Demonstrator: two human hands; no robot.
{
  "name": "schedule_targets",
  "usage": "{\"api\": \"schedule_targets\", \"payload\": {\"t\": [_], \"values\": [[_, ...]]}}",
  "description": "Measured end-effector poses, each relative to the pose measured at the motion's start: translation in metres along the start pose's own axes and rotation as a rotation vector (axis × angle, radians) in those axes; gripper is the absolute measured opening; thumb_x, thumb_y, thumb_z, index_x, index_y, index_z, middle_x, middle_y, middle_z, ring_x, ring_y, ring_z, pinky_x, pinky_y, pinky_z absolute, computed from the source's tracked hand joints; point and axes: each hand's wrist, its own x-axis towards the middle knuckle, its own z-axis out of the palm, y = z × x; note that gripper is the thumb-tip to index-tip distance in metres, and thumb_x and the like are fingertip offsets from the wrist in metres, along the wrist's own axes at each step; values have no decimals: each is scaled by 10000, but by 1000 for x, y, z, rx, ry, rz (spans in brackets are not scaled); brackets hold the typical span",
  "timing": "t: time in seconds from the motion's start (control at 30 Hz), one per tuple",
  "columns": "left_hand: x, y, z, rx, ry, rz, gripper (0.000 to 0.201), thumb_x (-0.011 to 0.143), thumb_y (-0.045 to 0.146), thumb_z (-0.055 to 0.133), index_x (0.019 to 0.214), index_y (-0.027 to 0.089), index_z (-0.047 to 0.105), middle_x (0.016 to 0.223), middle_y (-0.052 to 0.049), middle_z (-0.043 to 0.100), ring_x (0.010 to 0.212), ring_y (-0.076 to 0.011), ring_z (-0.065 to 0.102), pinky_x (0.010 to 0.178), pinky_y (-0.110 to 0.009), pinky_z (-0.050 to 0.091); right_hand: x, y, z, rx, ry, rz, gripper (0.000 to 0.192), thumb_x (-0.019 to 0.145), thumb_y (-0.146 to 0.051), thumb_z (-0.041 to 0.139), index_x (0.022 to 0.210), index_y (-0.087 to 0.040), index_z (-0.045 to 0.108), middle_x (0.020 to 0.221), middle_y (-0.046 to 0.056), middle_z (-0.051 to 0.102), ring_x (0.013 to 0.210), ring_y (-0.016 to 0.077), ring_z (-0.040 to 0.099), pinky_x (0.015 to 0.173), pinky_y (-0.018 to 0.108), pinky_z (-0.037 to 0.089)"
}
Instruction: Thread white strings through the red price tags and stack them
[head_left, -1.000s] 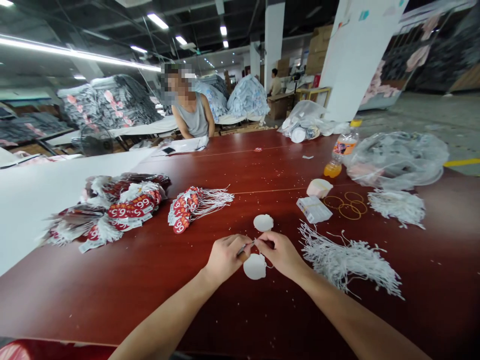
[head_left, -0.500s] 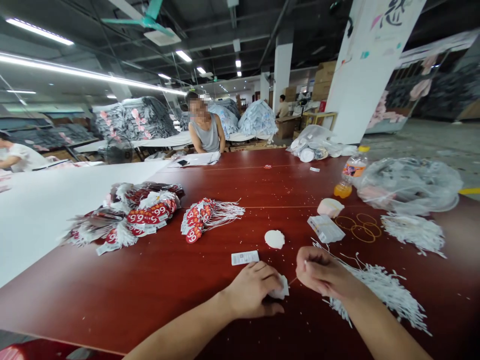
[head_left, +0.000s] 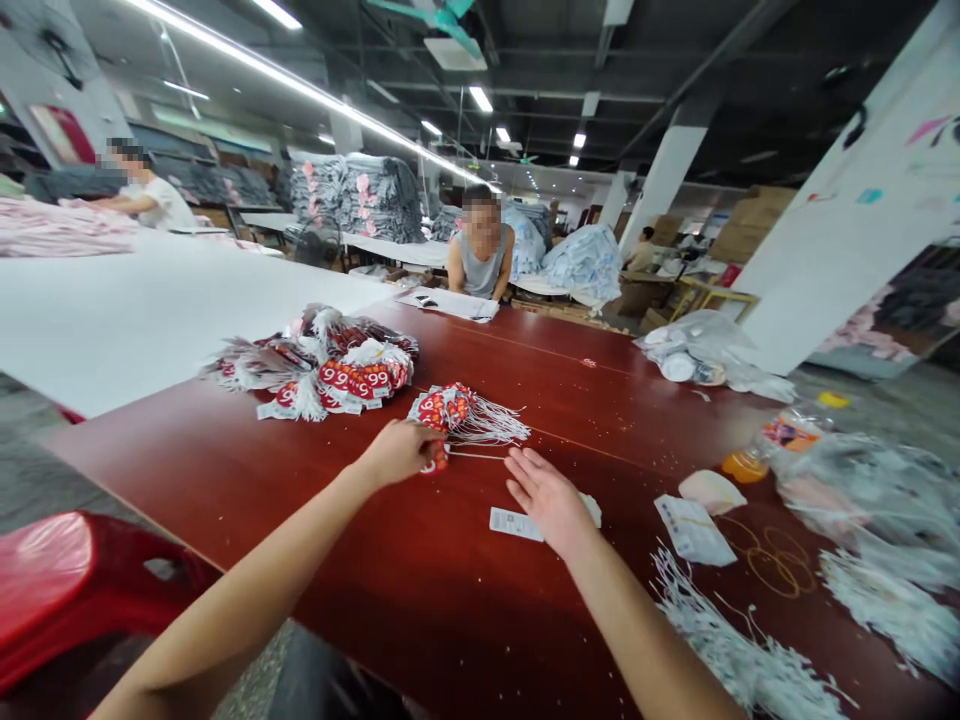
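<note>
My left hand (head_left: 401,452) is closed on a red hang tag (head_left: 436,460) at the near edge of a small pile of red tags (head_left: 450,405) with white strings fanned rightward. From the held tag a white string (head_left: 476,456) runs straight across to the fingertips of my right hand (head_left: 551,498). That hand is open, with its fingers stretched out. Just below it lies a printed white label (head_left: 516,523), and a pale card (head_left: 592,508) shows partly behind the wrist. Farther left rests a larger heap of red tags (head_left: 337,375).
On the right are a banded label stack (head_left: 694,528), rubber bands (head_left: 772,565), white strings (head_left: 731,640), an orange drink bottle (head_left: 780,440) and plastic bags (head_left: 870,500). A red stool (head_left: 45,570) stands lower left. Across the table, a person (head_left: 482,250) leans beside papers (head_left: 457,304).
The view has swung left. My left hand has moved from a small white tag over to the red tag pile. My right hand has left the string bundle and its fingers have opened out.
</note>
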Motion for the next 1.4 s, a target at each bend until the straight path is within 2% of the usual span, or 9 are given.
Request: {"api": "schedule_targets", "payload": {"t": [0.13,0.23,0.43,0.53,0.7,0.9,1.07,1.2,1.4], "values": [[19,-19,45,141,171,-361,472,901,360,580,1366,278,565,1447,-102,513,1350,-324,434,1137,-522,310,49,21,45,-194,72,-37,291,870,-257,587,1158,-244,553,1286,99,643,1235,238,603,889,376,584],[34,-15,83,95,186,-398,746,918,586,544,1515,191,337,1580,-176,304,1458,-369,253,1153,-616,220,43,9,37,-296,61,-89,356,901,-332,583,1235,-220,530,1205,97,673,1139,235,654,829,351,584],[54,-19,93,93,300,-182,770,930,557,542,1505,103,303,1588,-190,270,1471,-366,206,1203,-574,109,-48,-59,-82,-713,147,-111,283,772,-374,753,976,-181,728,917,64,728,815,208,670,705,287,511],[52,-11,82,42,454,-60,603,969,486,509,1448,136,400,1550,-132,349,1445,-325,272,1211,-549,116,-76,-80,-143,-1277,361,-71,192,834,-363,657,922,-209,728,1002,60,727,901,214,649,766,301,467],[44,63,80,-188,393,331,231,1013,318,488,1067,189,671,1039,-43,672,1029,-196,596,1014,-406,449,-76,-75,-183,-1508,386,135,127,748,-305,718,809,-197,745,815,78,738,731,237,646,640,318,402],[76,170,123,-278,34,529,259,857,409,735,1056,244,711,1062,-48,676,961,-187,638,900,-314,523,-82,-72,-178,-1513,274,131,120,769,-285,661,715,-201,725,703,51,713,630,195,620,564,285,353],[100,185,139,-309,-154,383,305,723,423,845,973,281,743,964,-4,689,861,-176,656,784,-260,519,-103,-73,-150,-1434,193,-117,102,809,-239,588,807,-224,689,828,19,727,701,171,625,630,269,408],[99,193,139,-246,-118,409,146,922,319,627,851,277,746,895,1,688,822,-159,647,744,-259,482,-112,-57,-111,-1282,-81,-261,111,806,-198,588,771,-224,690,754,-4,716,634,146,599,585,249,412],[80,211,130,-128,88,357,106,892,245,644,810,195,688,877,-48,679,883,-219,623,820,-360,447,-109,-35,-80,-1062,-286,-93,145,836,-228,604,913,-220,727,770,0,724,654,155,650,611,252,465]]}}
